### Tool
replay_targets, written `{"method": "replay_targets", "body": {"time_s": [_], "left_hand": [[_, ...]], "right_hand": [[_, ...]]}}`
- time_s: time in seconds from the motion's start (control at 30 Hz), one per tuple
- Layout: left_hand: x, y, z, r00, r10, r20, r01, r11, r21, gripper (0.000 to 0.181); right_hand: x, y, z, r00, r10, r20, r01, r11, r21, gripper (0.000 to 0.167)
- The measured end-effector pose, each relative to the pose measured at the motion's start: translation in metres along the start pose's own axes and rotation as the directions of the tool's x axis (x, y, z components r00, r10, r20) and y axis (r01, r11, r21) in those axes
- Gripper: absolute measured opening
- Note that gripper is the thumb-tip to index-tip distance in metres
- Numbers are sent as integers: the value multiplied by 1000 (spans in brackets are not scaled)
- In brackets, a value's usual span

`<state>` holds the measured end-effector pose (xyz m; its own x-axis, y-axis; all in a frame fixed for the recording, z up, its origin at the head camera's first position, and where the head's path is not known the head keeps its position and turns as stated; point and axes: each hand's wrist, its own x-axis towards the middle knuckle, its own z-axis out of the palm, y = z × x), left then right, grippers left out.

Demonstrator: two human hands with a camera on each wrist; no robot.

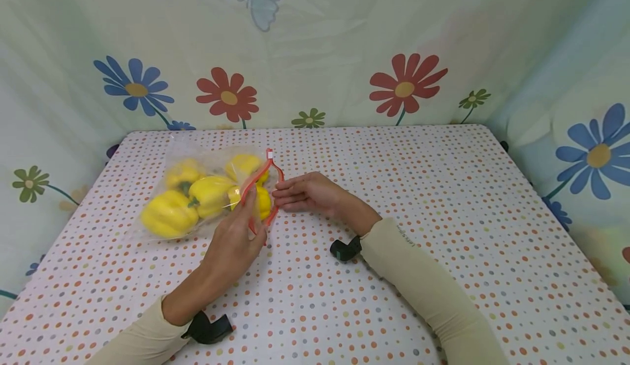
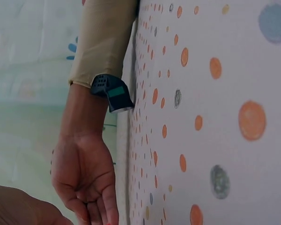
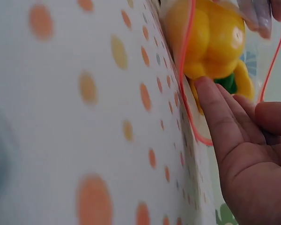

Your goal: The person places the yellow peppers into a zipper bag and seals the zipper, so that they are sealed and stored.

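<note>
A clear zip bag [image 1: 216, 154] with a red zip strip lies on its side, holding several yellow bell peppers [image 1: 169, 214] with green stems. Its mouth gapes to the right, and one pepper [image 3: 215, 42] sits just inside. My left hand [image 1: 233, 239] pinches the near upper edge of the mouth; its fingertips show through the plastic in the right wrist view. My right hand [image 1: 312, 194] is at the other side of the mouth, its nearly straight fingers [image 3: 220, 112] touching the red strip. The left wrist view shows only part of the left hand [image 2: 23, 208].
A dotted cloth [image 1: 394, 179] covers the table. Behind and at both sides hangs a flowered curtain [image 1: 325, 36]. Black devices [image 1: 346, 249] are strapped at both wrists, over light sleeves [image 1: 423, 277]. The bag's white slider [image 1: 269, 155] is at the far end of the strip.
</note>
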<state>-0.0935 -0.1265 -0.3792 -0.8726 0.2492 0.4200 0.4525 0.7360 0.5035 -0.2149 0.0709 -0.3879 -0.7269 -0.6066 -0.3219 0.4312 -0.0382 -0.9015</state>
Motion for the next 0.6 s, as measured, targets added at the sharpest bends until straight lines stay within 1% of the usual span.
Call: {"method": "replay_targets", "body": {"time_s": [0.17,0.23,0.33,0.4,0.47,0.53,0.6], "left_hand": [[0,2,2,998,61,-25,-59,997,53,67],[0,3,2,996,80,-37,-77,994,76,70],[1,4,0,995,86,-60,-80,993,84,79],[3,3,-2,995,66,-71,-60,995,75,85],[4,3,-5,998,20,-65,-16,998,53,88],[5,1,-8,998,-18,-58,21,998,54,87],[7,0,-12,998,-31,-57,35,998,55,82]], "right_hand": [[0,-4,-8,995,-77,-70,75,997,-31,34],[1,-5,-9,989,-102,-108,98,994,-41,34],[3,-8,-9,974,-137,-181,129,990,-57,33],[5,-10,-9,960,-163,-227,151,986,-70,33],[8,-12,-9,945,-188,-266,170,981,-89,33],[10,-14,-9,932,-208,-297,185,977,-105,32],[13,-15,-8,925,-222,-310,197,974,-110,33]]}}
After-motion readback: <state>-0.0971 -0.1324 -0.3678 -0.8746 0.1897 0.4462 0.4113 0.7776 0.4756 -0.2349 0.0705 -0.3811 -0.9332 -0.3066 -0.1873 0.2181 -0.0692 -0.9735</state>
